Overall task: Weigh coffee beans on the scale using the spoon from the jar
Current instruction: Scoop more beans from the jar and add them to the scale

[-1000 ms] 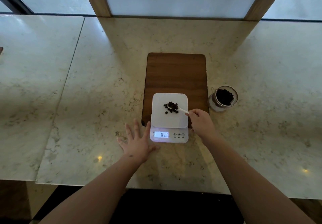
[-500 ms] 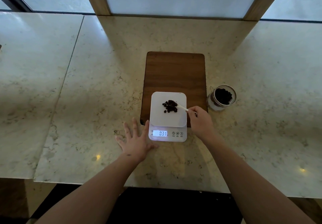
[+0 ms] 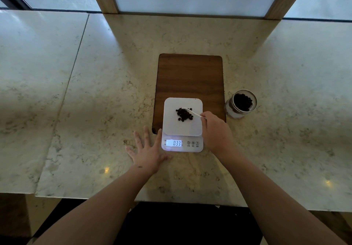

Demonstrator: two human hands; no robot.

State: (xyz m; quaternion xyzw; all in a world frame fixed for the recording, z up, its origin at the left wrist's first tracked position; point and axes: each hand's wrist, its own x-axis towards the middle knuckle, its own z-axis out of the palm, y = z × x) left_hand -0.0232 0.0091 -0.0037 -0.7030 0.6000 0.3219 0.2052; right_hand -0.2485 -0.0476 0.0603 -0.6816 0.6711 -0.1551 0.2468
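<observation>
A white digital scale [image 3: 171, 126] stands half on a wooden board, and its lit display reads 033. A small heap of dark coffee beans [image 3: 183, 114] lies on its platform. My right hand [image 3: 216, 130] pinches the handle of a white spoon [image 3: 194, 112], whose bowl rests at the heap's far right edge. My left hand [image 3: 147, 150] lies flat on the counter with fingers spread, its thumb beside the scale's left front corner. An open glass jar [image 3: 240, 104] with more beans stands to the right of the board.
The dark wooden board [image 3: 190, 77] lies on a pale marble counter [image 3: 95, 92]. The counter's front edge runs just below my forearms. Window frames with wooden posts line the back. A seam splits the counter at the left.
The beans have left the spoon and now lie heaped on the platform. The display rose from 010 to 031 to 033. My left hand has stayed flat.
</observation>
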